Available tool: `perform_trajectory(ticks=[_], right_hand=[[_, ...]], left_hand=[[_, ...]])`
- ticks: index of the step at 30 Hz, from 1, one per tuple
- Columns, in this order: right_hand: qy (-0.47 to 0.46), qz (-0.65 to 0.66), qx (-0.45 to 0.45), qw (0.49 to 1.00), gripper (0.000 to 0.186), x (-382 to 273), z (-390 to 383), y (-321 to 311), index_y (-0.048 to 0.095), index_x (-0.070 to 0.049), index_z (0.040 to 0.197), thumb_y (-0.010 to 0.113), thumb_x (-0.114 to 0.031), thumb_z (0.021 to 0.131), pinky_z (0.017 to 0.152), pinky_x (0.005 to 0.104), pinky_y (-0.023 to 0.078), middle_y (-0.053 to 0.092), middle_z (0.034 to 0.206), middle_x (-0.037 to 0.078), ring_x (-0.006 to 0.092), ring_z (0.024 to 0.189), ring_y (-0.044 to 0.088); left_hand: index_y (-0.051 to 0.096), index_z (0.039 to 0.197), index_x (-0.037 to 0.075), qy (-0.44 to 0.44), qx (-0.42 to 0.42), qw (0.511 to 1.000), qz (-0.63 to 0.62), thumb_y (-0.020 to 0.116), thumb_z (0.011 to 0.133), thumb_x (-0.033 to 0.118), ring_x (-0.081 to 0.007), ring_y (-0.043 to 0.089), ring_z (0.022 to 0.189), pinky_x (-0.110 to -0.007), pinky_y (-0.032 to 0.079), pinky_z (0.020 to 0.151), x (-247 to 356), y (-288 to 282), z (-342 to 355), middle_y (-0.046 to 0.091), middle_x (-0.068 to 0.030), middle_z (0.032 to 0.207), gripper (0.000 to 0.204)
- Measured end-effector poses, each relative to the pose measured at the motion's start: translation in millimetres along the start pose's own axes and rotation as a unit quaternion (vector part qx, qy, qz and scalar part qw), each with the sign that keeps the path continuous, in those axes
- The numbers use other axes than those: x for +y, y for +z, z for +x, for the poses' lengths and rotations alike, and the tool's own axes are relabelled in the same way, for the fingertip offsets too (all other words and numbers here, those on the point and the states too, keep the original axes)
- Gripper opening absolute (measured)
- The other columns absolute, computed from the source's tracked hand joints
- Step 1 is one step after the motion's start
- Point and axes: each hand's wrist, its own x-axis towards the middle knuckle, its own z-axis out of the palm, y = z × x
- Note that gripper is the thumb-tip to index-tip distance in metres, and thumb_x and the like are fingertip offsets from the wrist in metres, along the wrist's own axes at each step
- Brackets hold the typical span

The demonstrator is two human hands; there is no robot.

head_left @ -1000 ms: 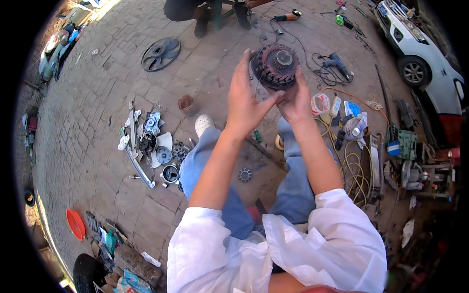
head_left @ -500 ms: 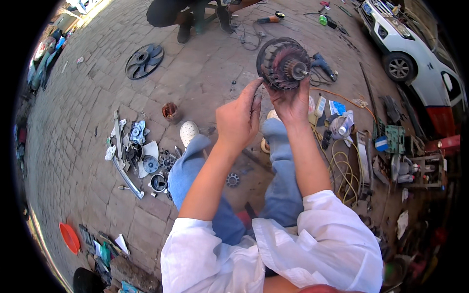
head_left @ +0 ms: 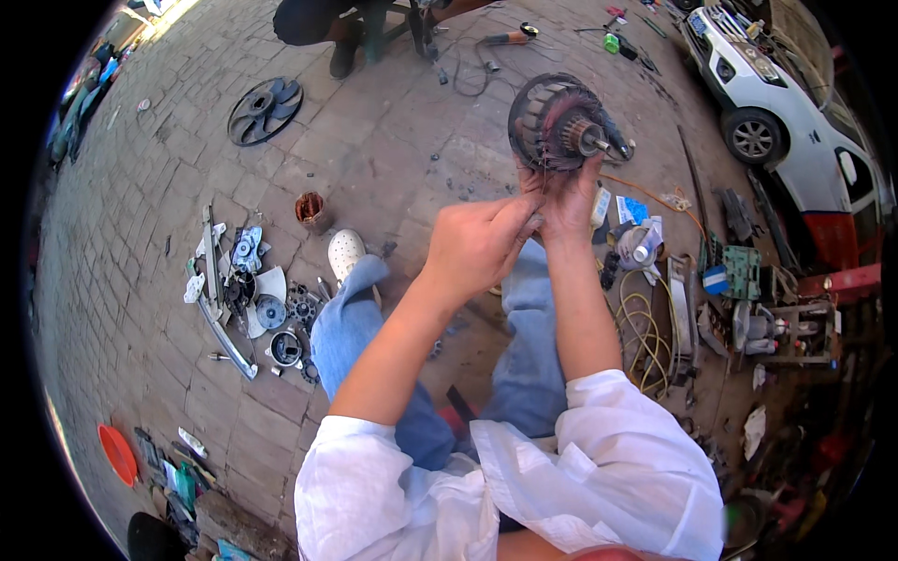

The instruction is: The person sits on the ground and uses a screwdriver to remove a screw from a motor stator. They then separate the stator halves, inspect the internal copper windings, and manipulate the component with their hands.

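Note:
Raised in front of me is a round motor armature (head_left: 558, 124) with dark reddish windings, a toothed copper commutator and a short shaft pointing right. My right hand (head_left: 567, 201) holds it up from below, fingers behind and thumb at its lower right edge. Just under the windings, my left hand (head_left: 482, 245) is closed in a pinch beside the right palm. What lies between its fingertips is too small to make out; a thin strand seems to hang down there from the windings.
Motor and metal parts (head_left: 271, 311) lie left of my feet, near a copper-wound piece (head_left: 312, 211) and a fan (head_left: 265, 111). A yellow cable (head_left: 645, 351), bottles and a green case (head_left: 742, 272) lie right. A person (head_left: 346, 37) crouches ahead; a white car (head_left: 786, 112) stands far right.
My left hand has come down and right from the armature's lower left edge to a pinch below the windings. The armature has shifted slightly right, still in my right hand.

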Motion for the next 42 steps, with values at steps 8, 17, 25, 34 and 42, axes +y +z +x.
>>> perform_trajectory(ticks=[8,17,25,34,42], right_hand=[[0.058,0.094,-0.002,0.994,0.074,-7.4,-0.4,-9.5,0.048,-0.016,0.134,0.068,-0.060,0.077,0.097,0.0444,0.053,0.055,0.132,0.007,0.0277,0.118,0.057],[0.086,0.047,0.021,0.995,0.077,3.2,-7.7,12.2,0.049,-0.018,0.135,0.062,-0.067,0.077,0.092,0.0430,0.053,0.057,0.129,0.005,0.0245,0.117,0.057],[0.103,0.093,0.013,0.990,0.075,5.6,-11.0,-5.0,0.053,-0.023,0.132,0.058,-0.071,0.075,0.090,0.0407,0.053,0.060,0.126,0.001,0.0214,0.114,0.059],[0.093,-0.011,0.085,0.992,0.071,12.1,-7.5,-7.1,0.059,-0.025,0.121,0.060,-0.074,0.071,0.071,0.0309,0.056,0.067,0.109,-0.005,0.0158,0.095,0.065],[0.105,0.122,-0.008,0.987,0.070,3.7,-4.8,-7.9,0.056,-0.019,0.128,0.064,-0.065,0.076,0.094,0.0391,0.051,0.061,0.125,0.001,0.0212,0.113,0.059]], left_hand=[[0.067,0.110,0.004,-0.048,0.073,0.993,-0.080,0.065,0.083,0.006,-0.0173,0.060,0.067,-0.025,0.045,0.058,-13.7,-17.9,5.7,0.063,-0.0084,0.079,0.028],[0.067,0.115,0.004,-0.155,0.218,0.946,-0.184,0.071,0.082,0.009,-0.0101,0.054,0.080,-0.023,0.048,0.066,-8.5,1.4,34.3,0.059,-0.0052,0.100,0.033],[0.065,0.118,0.002,-0.171,0.215,0.935,-0.225,0.059,0.096,0.017,-0.0065,0.050,0.076,-0.019,0.042,0.062,-5.8,7.3,28.2,0.052,-0.0019,0.092,0.028],[0.050,0.131,-0.001,-0.153,0.261,0.918,-0.256,0.069,0.086,0.007,-0.0078,0.053,0.082,-0.020,0.046,0.067,-5.2,9.8,26.9,0.056,-0.0030,0.097,0.049],[0.051,0.125,-0.002,-0.204,0.279,0.858,-0.380,0.071,0.084,0.000,-0.0068,0.056,0.073,-0.020,0.044,0.055,-6.4,3.9,31.8,0.063,-0.0069,0.094,0.046]])
